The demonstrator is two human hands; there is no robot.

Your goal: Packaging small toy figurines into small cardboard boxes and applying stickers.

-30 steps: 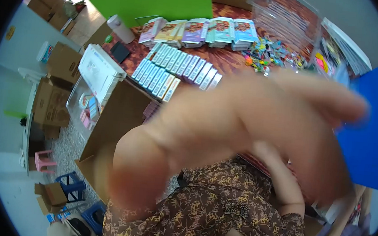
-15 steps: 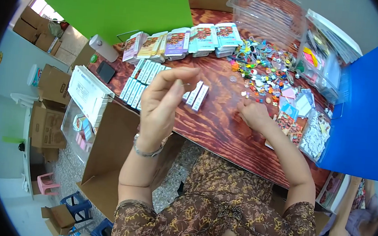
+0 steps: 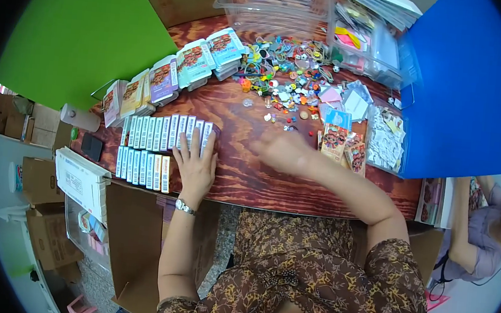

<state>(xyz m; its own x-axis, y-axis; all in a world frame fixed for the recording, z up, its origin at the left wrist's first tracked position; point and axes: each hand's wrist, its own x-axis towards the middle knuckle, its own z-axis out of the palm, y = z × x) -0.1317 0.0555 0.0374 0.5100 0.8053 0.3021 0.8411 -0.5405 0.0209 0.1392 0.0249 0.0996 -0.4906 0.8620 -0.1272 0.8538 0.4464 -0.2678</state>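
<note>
My left hand (image 3: 195, 166) lies palm down with its fingers spread. Its fingertips rest on the right end of the back row of small narrow boxes (image 3: 165, 134), which stand side by side. In front of that row is a second row of narrow boxes (image 3: 136, 168), white with teal, the rightmost ones orange-edged. Over the middle of the table is my right hand (image 3: 283, 151), its fingers curled and somewhat blurred. Whatever it may hold is hidden. Beyond it spreads a pile of small colourful charms and bands (image 3: 294, 71).
Stacks of flat printed cartons (image 3: 193, 65) line the back left, beside a green panel (image 3: 82, 40). Clear plastic bins (image 3: 278, 10) stand at the back. Printed cards (image 3: 335, 137) and a tray of white pieces (image 3: 386, 138) lie right, before a blue panel (image 3: 477, 87). Another person (image 3: 482, 230) sits at right.
My left hand, raised in a pinch before, has come down onto the boxes and spread its fingers. My right hand has shifted left relative to the cards. The view has turned.
</note>
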